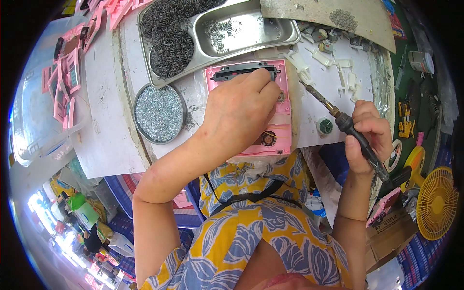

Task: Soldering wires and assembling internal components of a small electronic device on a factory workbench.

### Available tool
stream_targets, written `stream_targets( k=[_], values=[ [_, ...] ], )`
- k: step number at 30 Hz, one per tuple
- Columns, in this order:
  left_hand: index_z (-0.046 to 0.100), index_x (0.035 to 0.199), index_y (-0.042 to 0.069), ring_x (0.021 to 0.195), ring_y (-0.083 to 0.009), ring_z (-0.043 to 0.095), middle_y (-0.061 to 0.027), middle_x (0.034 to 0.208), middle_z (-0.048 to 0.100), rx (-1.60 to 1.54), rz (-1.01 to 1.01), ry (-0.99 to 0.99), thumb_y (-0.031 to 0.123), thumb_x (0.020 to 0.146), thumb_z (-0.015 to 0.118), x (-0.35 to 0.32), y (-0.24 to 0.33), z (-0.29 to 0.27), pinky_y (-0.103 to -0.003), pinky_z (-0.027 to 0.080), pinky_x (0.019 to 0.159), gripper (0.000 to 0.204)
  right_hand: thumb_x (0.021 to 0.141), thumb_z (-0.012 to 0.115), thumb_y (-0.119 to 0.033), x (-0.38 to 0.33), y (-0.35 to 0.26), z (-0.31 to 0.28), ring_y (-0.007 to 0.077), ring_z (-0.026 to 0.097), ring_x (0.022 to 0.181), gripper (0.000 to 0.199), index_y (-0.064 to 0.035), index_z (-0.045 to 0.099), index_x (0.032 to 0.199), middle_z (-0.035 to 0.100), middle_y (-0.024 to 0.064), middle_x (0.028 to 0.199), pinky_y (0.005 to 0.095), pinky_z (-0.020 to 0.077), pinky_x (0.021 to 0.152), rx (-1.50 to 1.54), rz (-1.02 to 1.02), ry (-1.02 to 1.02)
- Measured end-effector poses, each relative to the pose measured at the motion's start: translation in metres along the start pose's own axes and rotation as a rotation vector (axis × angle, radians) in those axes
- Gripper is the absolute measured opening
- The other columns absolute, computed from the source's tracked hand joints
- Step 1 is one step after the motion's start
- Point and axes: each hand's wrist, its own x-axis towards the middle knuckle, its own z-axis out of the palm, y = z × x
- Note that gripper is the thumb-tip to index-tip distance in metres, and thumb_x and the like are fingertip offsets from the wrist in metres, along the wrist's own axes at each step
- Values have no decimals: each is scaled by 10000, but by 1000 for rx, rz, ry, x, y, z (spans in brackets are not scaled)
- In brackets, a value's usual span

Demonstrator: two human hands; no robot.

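A pink plastic housing lies on the table in front of me. It has a black bar-shaped part across its far end and a small round speaker-like part near its close end. Over the housing, my left hand is closed with its fingertips down by the black bar; what they pinch is hidden. To the right, my right hand grips a soldering iron by its dark handle. The iron's tip points up and left, apart from the housing. Just left of the iron sits a small round pot with dark green contents.
Metal trays hold dark springs at the back. A round tin of small silvery screws stands left. White plastic pieces lie at the back right. Pink parts sit far left; a yellow fan stands right.
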Motion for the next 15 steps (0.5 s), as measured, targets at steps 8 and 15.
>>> stream_targets(
  k=[8, 15],
  values=[
    [673, 936, 90, 765, -284, 653, -65, 895, 598, -8, -1, -11, 93, 796, 749, 0, -1, 0, -395, 544, 606, 160, 750, 726, -15, 3, 2, 1, 176, 481, 746, 276, -12, 608, 1000, 542, 80, 835, 296, 390, 676, -22, -22, -23],
    [675, 940, 86, 766, -289, 656, -66, 898, 605, -7, -4, -9, 89, 807, 746, 0, 0, -1, -398, 546, 607, 151, 754, 733, -30, 3, 2, 0, 177, 485, 737, 271, -11, 609, 994, 551, 78, 817, 301, 391, 666, -28, -31, -20]
  ],
)
